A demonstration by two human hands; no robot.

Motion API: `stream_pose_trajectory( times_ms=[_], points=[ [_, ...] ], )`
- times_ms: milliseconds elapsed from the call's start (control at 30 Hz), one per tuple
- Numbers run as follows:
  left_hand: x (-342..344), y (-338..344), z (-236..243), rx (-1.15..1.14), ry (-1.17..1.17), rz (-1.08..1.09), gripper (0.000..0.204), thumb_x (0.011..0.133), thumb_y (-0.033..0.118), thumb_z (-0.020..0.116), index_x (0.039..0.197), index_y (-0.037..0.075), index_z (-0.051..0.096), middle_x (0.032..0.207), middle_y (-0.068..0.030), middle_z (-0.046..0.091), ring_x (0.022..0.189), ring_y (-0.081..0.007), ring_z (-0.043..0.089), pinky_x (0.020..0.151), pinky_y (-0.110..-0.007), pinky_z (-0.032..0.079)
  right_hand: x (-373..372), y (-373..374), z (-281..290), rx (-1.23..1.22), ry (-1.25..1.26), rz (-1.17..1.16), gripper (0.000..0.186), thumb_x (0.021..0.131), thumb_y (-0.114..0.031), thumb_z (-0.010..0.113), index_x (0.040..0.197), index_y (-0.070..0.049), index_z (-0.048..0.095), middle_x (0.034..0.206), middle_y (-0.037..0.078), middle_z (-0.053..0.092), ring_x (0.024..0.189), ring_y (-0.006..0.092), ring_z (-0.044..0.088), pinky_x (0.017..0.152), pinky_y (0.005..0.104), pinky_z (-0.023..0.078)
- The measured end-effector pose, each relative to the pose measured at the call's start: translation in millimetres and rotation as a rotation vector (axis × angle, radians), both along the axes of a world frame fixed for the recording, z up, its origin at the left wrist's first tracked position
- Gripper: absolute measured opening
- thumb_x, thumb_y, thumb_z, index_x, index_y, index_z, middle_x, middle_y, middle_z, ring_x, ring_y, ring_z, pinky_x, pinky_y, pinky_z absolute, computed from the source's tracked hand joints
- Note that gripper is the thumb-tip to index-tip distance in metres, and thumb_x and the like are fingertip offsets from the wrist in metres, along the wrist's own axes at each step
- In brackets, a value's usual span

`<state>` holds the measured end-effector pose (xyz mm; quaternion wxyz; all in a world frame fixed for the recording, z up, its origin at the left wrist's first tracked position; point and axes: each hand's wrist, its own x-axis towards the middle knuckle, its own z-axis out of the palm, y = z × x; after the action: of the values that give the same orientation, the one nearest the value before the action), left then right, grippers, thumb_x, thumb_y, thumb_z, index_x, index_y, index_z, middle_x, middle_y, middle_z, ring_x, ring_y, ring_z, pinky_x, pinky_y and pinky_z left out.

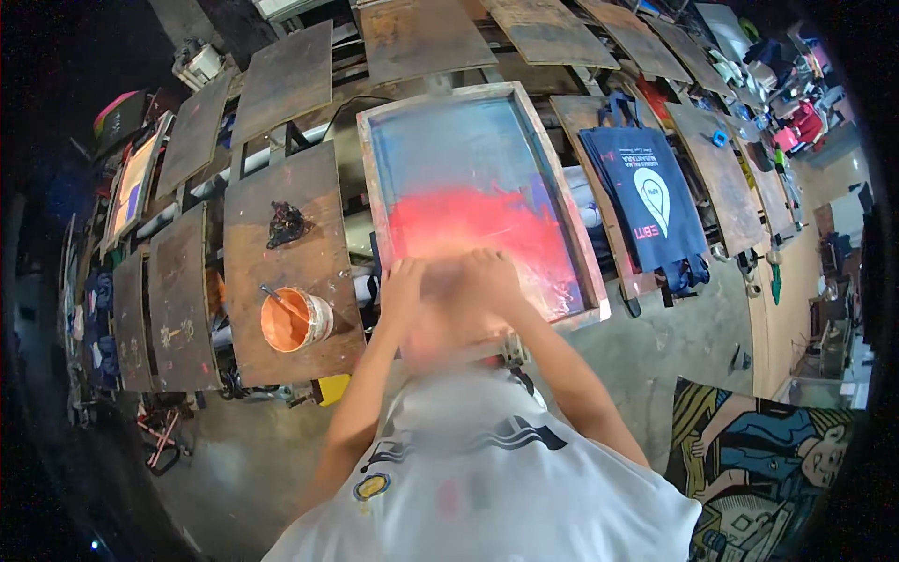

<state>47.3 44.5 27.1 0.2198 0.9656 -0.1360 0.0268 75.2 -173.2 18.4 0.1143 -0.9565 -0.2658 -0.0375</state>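
White fabric jersey (468, 492) is nearest. Left hand (403, 286) and right hand (492, 281) are at the near edge of the rectangular, wooden-framed mesh screen (459, 150), fingers curled; from blur, I cannot tell what they grasp. Uneven pressure could perhaps streak the bright red ink (496, 220).

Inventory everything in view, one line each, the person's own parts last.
Wooden frame with mesh: one, brown and blue, centre
Ink: one patch, pinkish red, on the mesh
Boards: at least ten, brown, around the frame
Tub: one, white and orange, left of the frame
Stirrer: one, grey, in the tub
Crumpled bundle: one, dark, beyond the tub
Tote bag: at least one, navy, right of the frame
Small framed panel: one, orange and purple, far left
Illustrated panel: one, multicoloured, lower right
Clutter: many pieces, mixed colours, upper right
Shirt: one, white, bottom
Left hand: one, bare, over the frame's near part
Right hand: one, bare, beside it
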Motion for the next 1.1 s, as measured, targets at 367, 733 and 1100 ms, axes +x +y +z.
stream_pose_trajectory(
  times_ms=[367,733,1100],
  points=[
    [-9.3,-13.4,20.6,0.051,-0.054,0.176,0.059,0.065,0.026,0.084,0.116,0.01,0.058,0.112,-0.0084,0.06,0.113,-0.0302,0.052,0.092,-0.045,0.038,16.1,2.5,14.9,0.041,-0.016,0.103,0.04,0.071,-0.022,0.073,0.106,-0.01,0.058,0.101,0.007,0.063,0.102,0.0237,0.059,0.084,0.0414,0.041],
    [-69.1,-14.0,0.5,0.056,0.089,0.119,0.065,0.064,0.026,0.085,0.119,0.008,0.056,0.113,-0.0121,0.058,0.112,-0.0326,0.051,0.091,-0.045,0.038,-40.0,-1.1,-5.4,0.056,0.236,0.162,0.04,0.073,-0.023,0.074,0.106,-0.005,0.059,0.104,0.009,0.063,0.103,0.0255,0.058,0.086,0.0436,0.042],
    [1.3,-4.1,8.0,0.134,-0.169,0.251,0.062,0.069,0.025,0.081,0.123,0.011,0.054,0.114,-0.0083,0.057,0.111,-0.0302,0.049,0.092,-0.045,0.037,36.4,18.3,14.2,0.054,-0.112,0.181,0.038,0.073,-0.026,0.075,0.104,-0.011,0.058,0.103,0.006,0.061,0.101,0.024,0.057,0.086,0.0412,0.041]
  ],
)
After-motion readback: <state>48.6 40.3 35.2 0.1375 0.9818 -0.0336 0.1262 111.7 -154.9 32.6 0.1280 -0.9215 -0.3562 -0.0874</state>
